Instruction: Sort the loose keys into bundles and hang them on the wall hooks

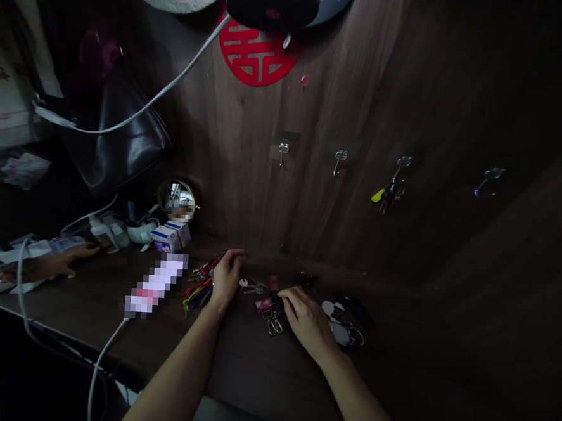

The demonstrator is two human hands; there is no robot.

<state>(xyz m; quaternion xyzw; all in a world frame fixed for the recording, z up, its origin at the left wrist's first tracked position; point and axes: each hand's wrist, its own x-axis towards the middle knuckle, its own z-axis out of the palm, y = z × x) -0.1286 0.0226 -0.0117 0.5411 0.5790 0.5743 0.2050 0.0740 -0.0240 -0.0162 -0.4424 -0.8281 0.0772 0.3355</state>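
My left hand is over the right edge of a bunch of keys with red, yellow, green and blue cords. Its fingers are loosely bent, with nothing visible in them. My right hand has its fingertips closed on a dark red key case, whose metal clips lie toward me. Several loose silver keys are between my hands. Just right of my right hand is a group of pale round tags and a key ring, partly hidden by it.
Metal hooks line the wooden wall, and one holds keys with a yellow tag. A phone on a white cable lies left, near a small box and a round mirror. A dark bag hangs behind.
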